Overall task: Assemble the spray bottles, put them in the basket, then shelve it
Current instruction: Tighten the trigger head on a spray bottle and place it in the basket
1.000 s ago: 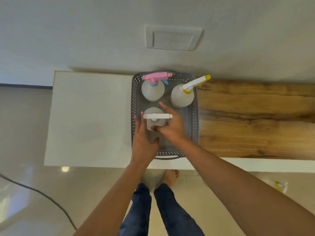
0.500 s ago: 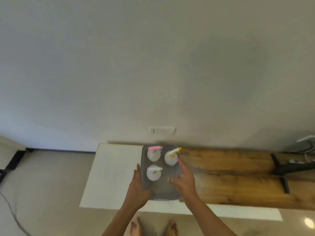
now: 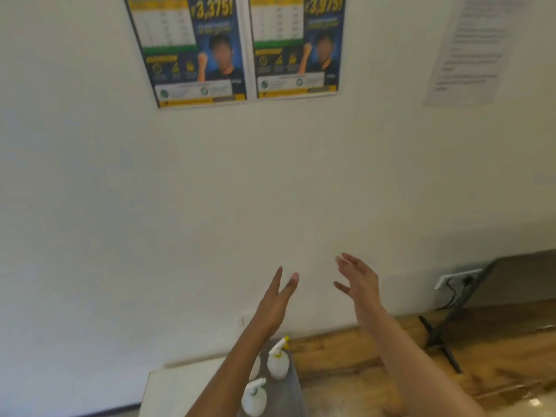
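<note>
The grey basket (image 3: 293, 383) sits low in the head view on the white end of the counter, partly behind my left forearm. In it stand a spray bottle with a yellow-tipped trigger (image 3: 278, 361) and a spray bottle with a white trigger (image 3: 254, 398); a third bottle is mostly hidden by my arm. My left hand (image 3: 275, 299) and my right hand (image 3: 358, 282) are raised in front of the wall, well above the basket, fingers spread and holding nothing.
A wooden counter (image 3: 451, 365) runs to the right, with a black stand (image 3: 442, 335) and a wall socket with a plugged cable (image 3: 457, 279). Two posters (image 3: 240, 49) and a paper sheet (image 3: 472, 46) hang on the white wall.
My hands left the basket and rose up in front of the wall. The view tilted upward, so the basket dropped to the bottom edge and the posters came into sight.
</note>
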